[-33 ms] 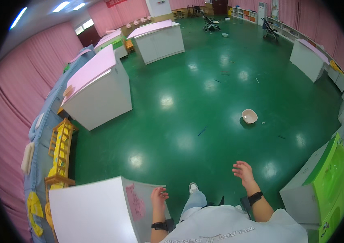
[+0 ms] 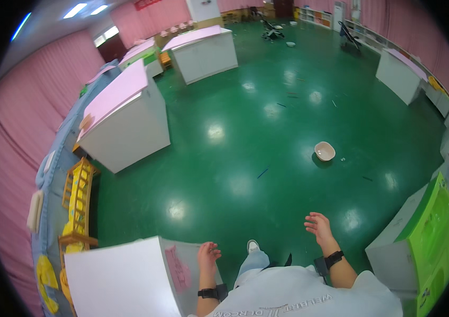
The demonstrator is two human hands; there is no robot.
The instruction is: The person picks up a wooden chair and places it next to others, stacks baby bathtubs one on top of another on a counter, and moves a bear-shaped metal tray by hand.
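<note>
My left hand (image 2: 209,255) hangs beside the near white cabinet (image 2: 118,274), its fingers loosely bent and apart with nothing in them. A pink cloth (image 2: 177,268) is on the cabinet's side, close to that hand. Out over the green floor, my right hand (image 2: 319,228) is raised with its fingers spread, holding nothing. A small cream basin (image 2: 325,151) sits on the floor ahead and is well beyond its reach. Black bands are on both wrists.
Thin sticks lie scattered on the floor, among them a dark blue stick (image 2: 262,173). A green-topped unit (image 2: 436,227) stands at right, and a wooden crib (image 2: 79,195) at left. White cabinets with pink tops (image 2: 121,95) line the far left. Strollers (image 2: 272,30) stand at the back.
The view has tilted very slightly. Both hands stay nearly where they were, empty, and nothing has been picked up or moved.
</note>
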